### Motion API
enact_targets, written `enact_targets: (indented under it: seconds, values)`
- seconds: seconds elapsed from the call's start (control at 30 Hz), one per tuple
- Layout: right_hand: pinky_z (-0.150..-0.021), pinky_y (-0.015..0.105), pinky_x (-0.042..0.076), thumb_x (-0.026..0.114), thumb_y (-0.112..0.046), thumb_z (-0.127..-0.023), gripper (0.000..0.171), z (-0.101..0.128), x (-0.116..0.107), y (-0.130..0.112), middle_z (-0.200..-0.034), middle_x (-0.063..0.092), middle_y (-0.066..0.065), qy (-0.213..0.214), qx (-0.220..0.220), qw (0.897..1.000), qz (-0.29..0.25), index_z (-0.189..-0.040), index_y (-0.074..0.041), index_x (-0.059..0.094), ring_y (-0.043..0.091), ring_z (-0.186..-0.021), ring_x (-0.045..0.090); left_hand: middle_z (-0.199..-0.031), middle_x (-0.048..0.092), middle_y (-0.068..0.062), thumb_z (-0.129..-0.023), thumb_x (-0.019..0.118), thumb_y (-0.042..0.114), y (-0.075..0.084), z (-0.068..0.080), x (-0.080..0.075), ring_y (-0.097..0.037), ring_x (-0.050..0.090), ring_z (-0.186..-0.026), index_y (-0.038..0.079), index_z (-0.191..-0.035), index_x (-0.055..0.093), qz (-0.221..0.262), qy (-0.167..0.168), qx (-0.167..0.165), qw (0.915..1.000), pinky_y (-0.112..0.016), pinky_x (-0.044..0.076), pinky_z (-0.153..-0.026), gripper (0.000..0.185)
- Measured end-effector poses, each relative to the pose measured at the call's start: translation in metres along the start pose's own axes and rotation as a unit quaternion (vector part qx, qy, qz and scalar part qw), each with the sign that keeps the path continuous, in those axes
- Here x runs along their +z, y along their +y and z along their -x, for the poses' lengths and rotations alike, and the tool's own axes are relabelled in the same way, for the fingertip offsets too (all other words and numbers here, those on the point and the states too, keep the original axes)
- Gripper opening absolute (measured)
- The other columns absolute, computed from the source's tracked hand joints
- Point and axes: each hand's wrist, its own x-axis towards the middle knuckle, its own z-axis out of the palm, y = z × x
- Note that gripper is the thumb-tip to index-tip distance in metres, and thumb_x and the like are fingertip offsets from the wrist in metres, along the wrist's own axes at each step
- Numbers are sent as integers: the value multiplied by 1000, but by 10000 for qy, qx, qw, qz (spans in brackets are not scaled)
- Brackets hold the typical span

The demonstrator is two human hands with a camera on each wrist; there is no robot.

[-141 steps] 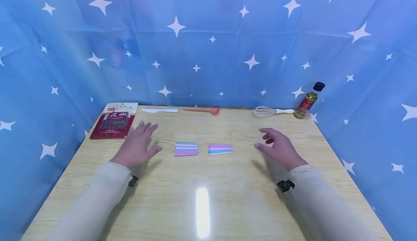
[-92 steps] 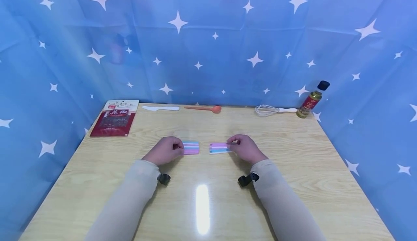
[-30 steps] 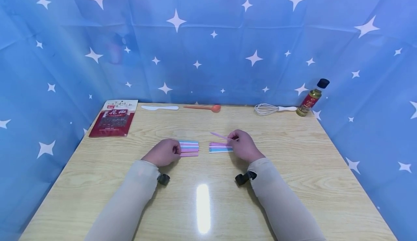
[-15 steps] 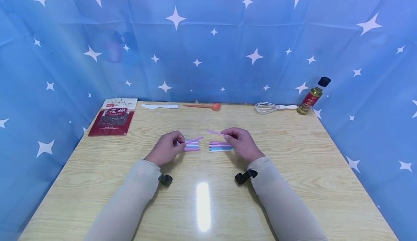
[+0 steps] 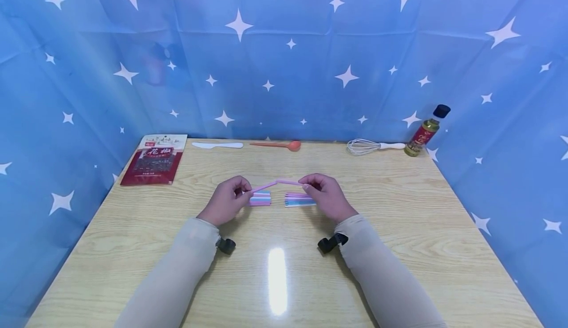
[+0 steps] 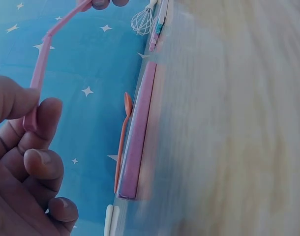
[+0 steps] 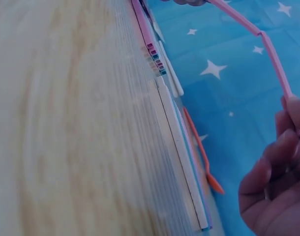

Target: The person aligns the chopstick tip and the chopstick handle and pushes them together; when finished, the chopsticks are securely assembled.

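My left hand (image 5: 225, 200) pinches a slim pink stick (image 5: 265, 187) between thumb and fingers, raised above the table. The right hand (image 5: 329, 197) pinches another pink stick (image 5: 289, 182) at its outer end. Their inner ends meet at a shallow angle; both wrist views show them touching, but not whether they are joined. Below the left hand lies a row of pink, white and blue sticks (image 5: 262, 199), partly covered by that hand. A similar row (image 5: 299, 200) lies below the right hand. Squarish stick ends (image 7: 151, 49) show in the right wrist view.
On the wooden table (image 5: 222, 278), a red seasoning packet (image 5: 153, 163) lies back left. A white knife (image 5: 217, 145), an orange spoon (image 5: 290, 145) and a whisk (image 5: 372, 146) line the back edge. An oil bottle (image 5: 419, 138) stands back right. Blue star-patterned cloth (image 5: 284, 61) surrounds the back and sides.
Both hands went from apart to the two rows, and each lifted a pink stick. Since half a second ago the sticks' inner ends have come together above the gap between the rows.
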Motion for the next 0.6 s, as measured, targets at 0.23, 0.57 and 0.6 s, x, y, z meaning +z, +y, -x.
enact_targets:
  seconds: [0.23, 0.57, 0.6]
  values:
    - [-76, 28, 49, 63, -15, -106, 16, -1, 0, 1, -105, 69, 18, 24, -17, 9999, 109, -115, -9, 75, 26, -89, 56, -82, 56, -2, -101, 69, 11, -2, 0, 0, -19, 48, -73, 9, -98, 66, 85, 71, 67, 9999, -26, 40, -63, 5]
    - [-75, 28, 49, 63, -15, -106, 16, 0, 0, 1, -104, 69, 15, 15, -46, 9998, 182, -115, -9, 75, 26, -88, 56, -81, 55, -2, -101, 70, 12, -1, 0, 0, -18, 47, -71, 10, -100, 67, 131, 83, -55, 9999, -26, 40, -62, 4]
    - [-75, 28, 49, 63, -15, -106, 16, 0, 0, 2, -104, 69, 14, 16, -44, 9998, 196, -115, -10, 75, 25, -87, 56, -81, 55, -2, -101, 70, 12, -1, 0, 0, -18, 47, -72, 10, -100, 67, 141, 97, -31, 9998, -26, 40, -63, 4]
